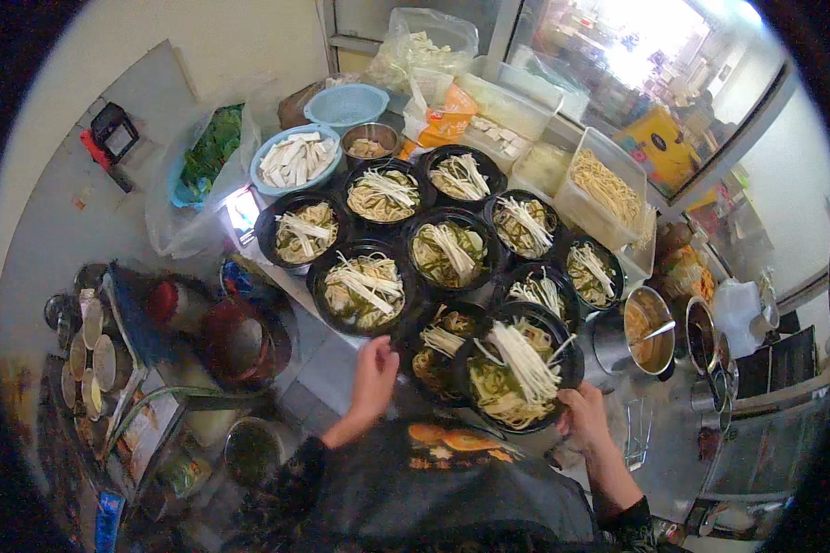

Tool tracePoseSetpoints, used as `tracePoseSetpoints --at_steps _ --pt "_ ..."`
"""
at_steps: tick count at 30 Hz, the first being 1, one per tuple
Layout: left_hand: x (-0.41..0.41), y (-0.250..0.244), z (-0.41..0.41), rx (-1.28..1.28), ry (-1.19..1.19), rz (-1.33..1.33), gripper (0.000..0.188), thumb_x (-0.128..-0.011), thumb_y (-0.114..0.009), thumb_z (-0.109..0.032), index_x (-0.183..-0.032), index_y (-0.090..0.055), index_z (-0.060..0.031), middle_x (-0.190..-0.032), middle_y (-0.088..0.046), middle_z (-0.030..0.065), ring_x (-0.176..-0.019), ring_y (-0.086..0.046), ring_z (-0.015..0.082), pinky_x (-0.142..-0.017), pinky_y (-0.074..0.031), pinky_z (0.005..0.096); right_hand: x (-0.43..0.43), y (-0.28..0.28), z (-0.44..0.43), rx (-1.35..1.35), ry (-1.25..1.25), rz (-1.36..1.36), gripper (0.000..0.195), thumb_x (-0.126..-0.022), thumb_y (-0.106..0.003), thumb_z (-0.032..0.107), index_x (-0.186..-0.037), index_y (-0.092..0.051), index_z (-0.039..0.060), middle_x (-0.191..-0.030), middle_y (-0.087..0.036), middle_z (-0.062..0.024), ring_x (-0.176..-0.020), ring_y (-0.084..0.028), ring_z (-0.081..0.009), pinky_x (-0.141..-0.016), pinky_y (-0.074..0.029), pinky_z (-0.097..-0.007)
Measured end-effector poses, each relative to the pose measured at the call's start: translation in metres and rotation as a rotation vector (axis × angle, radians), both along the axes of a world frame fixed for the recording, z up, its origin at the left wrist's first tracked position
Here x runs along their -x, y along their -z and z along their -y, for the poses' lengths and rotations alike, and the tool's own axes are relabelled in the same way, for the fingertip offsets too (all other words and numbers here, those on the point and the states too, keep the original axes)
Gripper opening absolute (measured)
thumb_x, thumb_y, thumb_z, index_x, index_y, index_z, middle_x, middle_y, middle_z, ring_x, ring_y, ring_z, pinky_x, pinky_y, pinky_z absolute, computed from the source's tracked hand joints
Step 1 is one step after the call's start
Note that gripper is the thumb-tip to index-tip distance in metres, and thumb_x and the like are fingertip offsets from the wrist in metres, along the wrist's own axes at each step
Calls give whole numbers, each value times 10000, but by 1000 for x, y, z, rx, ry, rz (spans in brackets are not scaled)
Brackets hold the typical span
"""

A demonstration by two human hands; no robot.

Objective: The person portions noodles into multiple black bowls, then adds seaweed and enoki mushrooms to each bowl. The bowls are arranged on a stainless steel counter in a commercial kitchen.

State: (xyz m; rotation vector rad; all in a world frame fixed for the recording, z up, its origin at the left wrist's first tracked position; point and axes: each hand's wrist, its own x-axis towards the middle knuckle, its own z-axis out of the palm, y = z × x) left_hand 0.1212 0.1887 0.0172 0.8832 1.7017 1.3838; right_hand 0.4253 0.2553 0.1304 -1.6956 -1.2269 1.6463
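My right hand [586, 416] grips the lower right rim of a black bowl [515, 415], which overlaps other bowls behind it. Noodles and greens fill this bowl, topped by a bundle of white enoki mushrooms [526, 359]. Below the rim of another black bowl of noodles and enoki [364, 287] is my left hand [373, 373], its fingers bent; whether they touch or hold anything is unclear. Just left of the gripped bowl sits a partly covered bowl [443, 339]. Several more bowls of noodles, greens and enoki stand close together beyond, including one in the middle [449, 252].
White strips fill a blue basket [297, 162] near an empty blue basket [346, 105]. A lit phone [242, 214] lies at the left edge beside bagged greens [211, 152]. Noodles fill a plastic container [605, 190] at right, above a pot with a ladle [647, 332].
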Motion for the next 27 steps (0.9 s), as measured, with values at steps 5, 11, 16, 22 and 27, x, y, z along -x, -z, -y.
tracePoseSetpoints --at_steps 5,11,16,22,27 --pt "-10 -65 -12 -223 121 176 336 -888 -417 -212 -1151 -423 -2 -1046 -495 87 -967 -454 143 -858 -341 245 52 16 -13 24 -146 -124 159 -764 -518 103 -843 -490 -32 -597 -548 -88 -354 -484 -142 -302 -381 -260" --pt "-3 -46 -26 -80 23 0 298 -896 -382 -222 -1084 -460 -5 -933 -526 96 -858 -483 160 -776 -369 260 66 42 -28 17 -233 -121 167 -768 -511 100 -880 -488 -22 -622 -554 -81 -376 -488 -147 -323 -396 -258" --pt "-2 -32 -36 -76 11 -172 272 -893 -377 -208 -1058 -463 -9 -862 -529 128 -780 -507 215 -703 -393 296 70 43 -30 13 -264 -101 176 -765 -497 99 -902 -490 -12 -647 -545 -63 -392 -473 -130 -329 -382 -257" --pt "1 -35 -47 -58 56 -275 286 -900 -344 -216 -1062 -460 -10 -995 -518 154 -944 -495 270 -837 -365 323 65 66 -44 -107 -341 -117 194 -782 -483 144 -882 -463 -21 -585 -530 -71 -372 -488 -135 -317 -374 -262" --pt "3 -64 -51 -169 108 -670 260 -851 -408 -144 -1063 -471 -7 -1143 -464 162 -1088 -413 300 -924 -306 369 60 40 -48 12 -386 -167 277 -806 -535 260 -944 -472 28 -668 -546 -36 -485 -515 -112 -430 -419 -243"
